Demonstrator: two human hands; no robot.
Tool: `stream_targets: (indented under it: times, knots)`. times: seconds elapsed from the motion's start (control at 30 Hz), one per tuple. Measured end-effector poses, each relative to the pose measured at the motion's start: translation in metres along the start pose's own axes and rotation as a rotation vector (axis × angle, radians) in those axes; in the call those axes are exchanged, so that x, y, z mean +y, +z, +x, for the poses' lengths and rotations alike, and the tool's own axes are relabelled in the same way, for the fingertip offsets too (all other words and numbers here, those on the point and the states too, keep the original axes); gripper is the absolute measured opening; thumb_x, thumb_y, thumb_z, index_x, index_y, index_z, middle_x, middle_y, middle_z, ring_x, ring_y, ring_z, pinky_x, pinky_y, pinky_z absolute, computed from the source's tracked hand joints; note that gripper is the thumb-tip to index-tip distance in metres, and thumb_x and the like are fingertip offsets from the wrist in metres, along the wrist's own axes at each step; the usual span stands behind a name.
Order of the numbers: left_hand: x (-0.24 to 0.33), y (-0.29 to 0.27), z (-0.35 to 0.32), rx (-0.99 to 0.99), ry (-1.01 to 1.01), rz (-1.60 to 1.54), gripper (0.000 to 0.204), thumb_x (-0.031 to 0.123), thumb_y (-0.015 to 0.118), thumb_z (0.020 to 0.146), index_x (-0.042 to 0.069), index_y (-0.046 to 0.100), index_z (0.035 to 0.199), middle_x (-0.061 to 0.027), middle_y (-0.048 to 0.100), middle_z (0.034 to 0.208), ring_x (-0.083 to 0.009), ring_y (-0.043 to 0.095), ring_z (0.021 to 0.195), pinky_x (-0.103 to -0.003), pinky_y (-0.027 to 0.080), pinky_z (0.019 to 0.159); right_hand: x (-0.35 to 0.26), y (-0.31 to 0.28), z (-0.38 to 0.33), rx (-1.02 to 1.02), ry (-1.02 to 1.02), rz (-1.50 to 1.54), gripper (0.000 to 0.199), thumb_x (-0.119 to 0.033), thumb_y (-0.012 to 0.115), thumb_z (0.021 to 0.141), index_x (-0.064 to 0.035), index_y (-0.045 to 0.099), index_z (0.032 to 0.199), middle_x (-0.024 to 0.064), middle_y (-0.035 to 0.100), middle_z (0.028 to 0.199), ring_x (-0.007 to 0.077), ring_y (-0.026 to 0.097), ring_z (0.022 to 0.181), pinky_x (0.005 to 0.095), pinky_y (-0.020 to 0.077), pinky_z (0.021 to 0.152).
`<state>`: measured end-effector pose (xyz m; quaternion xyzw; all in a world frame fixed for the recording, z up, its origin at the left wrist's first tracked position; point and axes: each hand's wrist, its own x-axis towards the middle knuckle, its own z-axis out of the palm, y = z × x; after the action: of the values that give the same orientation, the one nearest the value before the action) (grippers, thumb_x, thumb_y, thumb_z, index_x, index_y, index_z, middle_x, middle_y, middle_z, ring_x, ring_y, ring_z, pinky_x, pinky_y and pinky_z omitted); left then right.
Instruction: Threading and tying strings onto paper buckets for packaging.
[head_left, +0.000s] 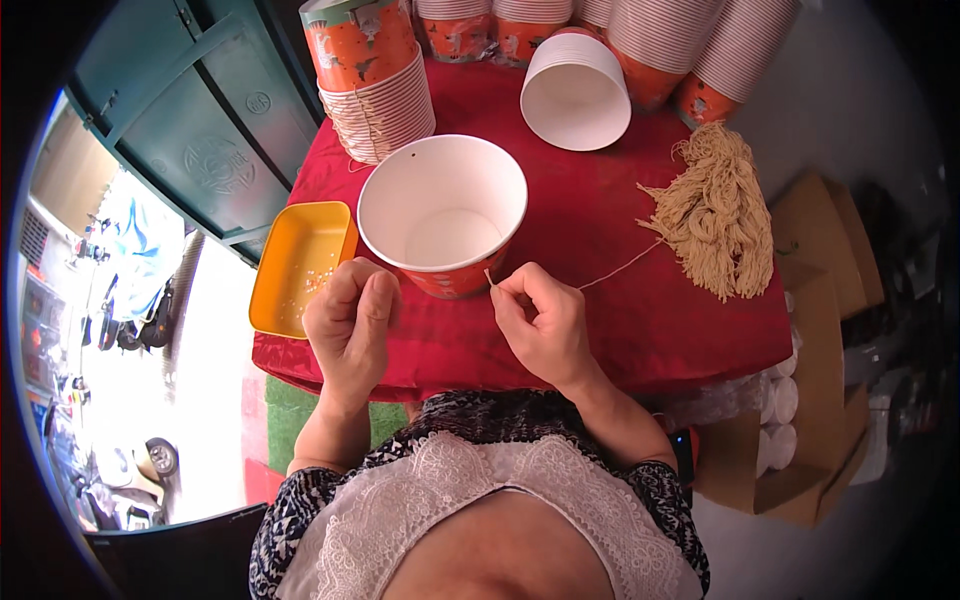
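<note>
A large paper bucket (442,188), white inside and orange outside, stands upright in front of me on the red-covered table. My right hand (545,325) is at its near right side, thumb and forefinger pinched on a beige string (622,265). A short end sticks up past the fingertips, and the rest runs right to a thick bundle of string (718,215). Closed, with the thumb on top, my left hand (350,318) is held by the bucket's near left side; whatever it may hold is hidden. Beside it, a yellow tray (290,245) has small pale bits in it.
A tall stack of paper buckets (378,105), with string draped down its side, rises at the back left. Another bucket (577,95) lies tipped toward me, before more stacks (665,40). Cardboard boxes (820,400) are right of the table (600,340); a green metal door (215,120) is left.
</note>
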<state>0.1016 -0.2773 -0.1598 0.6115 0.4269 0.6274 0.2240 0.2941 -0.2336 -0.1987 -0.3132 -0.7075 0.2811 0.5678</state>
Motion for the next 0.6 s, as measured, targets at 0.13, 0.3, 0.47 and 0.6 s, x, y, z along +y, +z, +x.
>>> stream_targets:
  times: [0.13, 0.3, 0.47, 0.6]
  knots:
    - [-0.0036, -0.0033, -0.0008, 0.0, -0.012, -0.005, 0.026, 0.014, 0.053, 0.101, 0.001, 0.054, 0.079, -0.0028, 0.055, 0.072, -0.0053, 0.043, 0.055, -0.02, 0.031, 0.05, 0.0001, 0.0012, 0.002, -0.038, 0.078, 0.008, 0.019, 0.004, 0.066, 0.083, -0.0017, 0.049, 0.074, 0.0083, 0.055, 0.061, 0.0139, 0.054, 0.051, 0.0289, 0.0426, 0.048]
    - [-0.0091, -0.0046, 0.0002, -0.016, -0.007, -0.027, 0.025, 0.012, 0.053, 0.101, 0.001, 0.053, 0.078, -0.003, 0.054, 0.072, -0.006, 0.043, 0.056, -0.021, 0.031, 0.051, 0.0015, 0.0034, 0.0047, -0.034, 0.091, 0.005, 0.02, 0.003, 0.066, 0.083, -0.0019, 0.049, 0.074, 0.0076, 0.054, 0.059, 0.0134, 0.052, 0.05, 0.0287, 0.0419, 0.047]
    - [-0.0091, -0.0041, 0.0001, -0.023, -0.004, -0.021, 0.025, 0.012, 0.053, 0.101, 0.001, 0.053, 0.078, -0.0026, 0.054, 0.072, -0.0061, 0.043, 0.056, -0.021, 0.03, 0.051, 0.0009, 0.0029, 0.0061, -0.04, 0.098, -0.013, 0.02, 0.003, 0.066, 0.083, -0.0021, 0.049, 0.074, 0.0077, 0.053, 0.059, 0.0139, 0.052, 0.05, 0.0295, 0.0418, 0.047]
    - [-0.0073, -0.0027, 0.001, -0.032, -0.017, -0.016, 0.026, 0.013, 0.053, 0.101, 0.002, 0.053, 0.078, -0.0023, 0.054, 0.071, -0.0059, 0.043, 0.055, -0.021, 0.03, 0.05, 0.0038, 0.0032, 0.008, -0.045, 0.104, -0.022, 0.02, 0.004, 0.066, 0.083, -0.002, 0.049, 0.074, 0.0084, 0.054, 0.06, 0.0153, 0.054, 0.05, 0.0298, 0.0422, 0.047]
